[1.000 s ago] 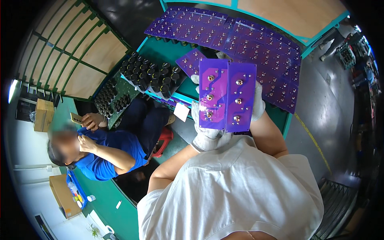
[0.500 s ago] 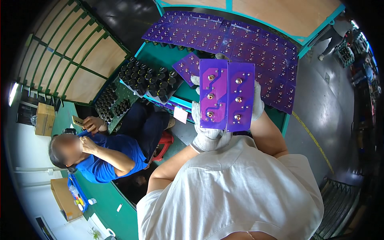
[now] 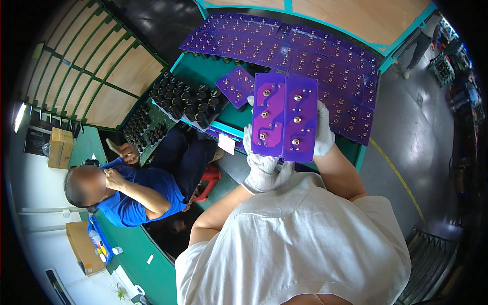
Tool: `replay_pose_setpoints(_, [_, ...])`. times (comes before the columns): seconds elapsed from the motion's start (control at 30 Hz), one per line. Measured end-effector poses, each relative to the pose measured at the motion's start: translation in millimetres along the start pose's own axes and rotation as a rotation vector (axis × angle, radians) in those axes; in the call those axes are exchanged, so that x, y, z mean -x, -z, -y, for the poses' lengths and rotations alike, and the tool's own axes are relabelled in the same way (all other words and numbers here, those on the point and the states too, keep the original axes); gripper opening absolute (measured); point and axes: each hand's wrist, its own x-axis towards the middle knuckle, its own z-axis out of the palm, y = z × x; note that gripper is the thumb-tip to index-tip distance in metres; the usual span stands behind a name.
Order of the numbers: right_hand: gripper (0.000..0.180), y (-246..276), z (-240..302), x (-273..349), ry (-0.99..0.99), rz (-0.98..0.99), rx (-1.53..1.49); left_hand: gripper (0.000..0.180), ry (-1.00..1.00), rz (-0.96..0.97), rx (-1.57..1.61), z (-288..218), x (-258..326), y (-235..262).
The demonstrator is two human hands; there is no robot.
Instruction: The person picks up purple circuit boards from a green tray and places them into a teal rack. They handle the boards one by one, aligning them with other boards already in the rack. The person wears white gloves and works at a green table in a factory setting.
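A purple circuit board assembly (image 3: 275, 127) is raised in front of my chest. It looks like two panels side by side with a seam down the middle, and each bears several round metal studs. White-gloved, my left hand (image 3: 265, 172) grips it from the lower left, with fingertips showing along the left edge. Along the right edge my right hand (image 3: 324, 131), also gloved, holds it, its fingers partly behind the panels. A separate purple board (image 3: 236, 86) lies tilted just beyond, next to black cylindrical parts.
Many studded purple boards (image 3: 330, 76) cover the far and right parts of the green bench (image 3: 235, 118). Black cylinders (image 3: 185, 99) stand in rows at the left. A seated co-worker in blue (image 3: 145, 195) holds a phone-like object. A red stool (image 3: 209, 183) stands nearby.
The held boards have shifted slightly left and up, tilting a little, with both hands still on them. The co-worker's hand with the phone-like object has moved slightly.
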Motion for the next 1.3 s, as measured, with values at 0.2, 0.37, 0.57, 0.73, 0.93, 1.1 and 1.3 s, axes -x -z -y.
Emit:
replay_pose_setpoints(0.2, [0.024,24,13,5,-0.008,-0.068,-0.129,0.067,0.003,-0.04,0.042,-11,-9,-9])
replay_pose_setpoints(0.37, [0.022,34,19,15,0.034,-0.128,-0.105,0.068,0.056,-0.057,0.016,-23,-7,-23])
replay_pose_setpoints(0.57, [0.026,49,19,33,0.257,-0.028,0.619,0.064,0.12,-0.093,0.014,-43,-9,-32])
replay_pose_setpoints(0.73, [0.038,18,-11,46,0.116,-0.337,0.521,0.046,0.98,-0.254,1.035,-63,0,-40])
replay_pose_setpoints(0.93, [0.071,47,-37,65,-0.045,-0.161,0.638,0.063,0.684,-0.393,0.692,-56,31,5])
replay_pose_setpoints(1.1, [0.091,32,-19,27,-0.062,0.036,1.183,0.07,0.823,-0.552,0.66,-50,38,41])
replay_pose_setpoints(1.3, [0.041,59,-8,-15,0.253,0.098,2.062,0.056,0.895,-0.559,0.256,-20,70,79])
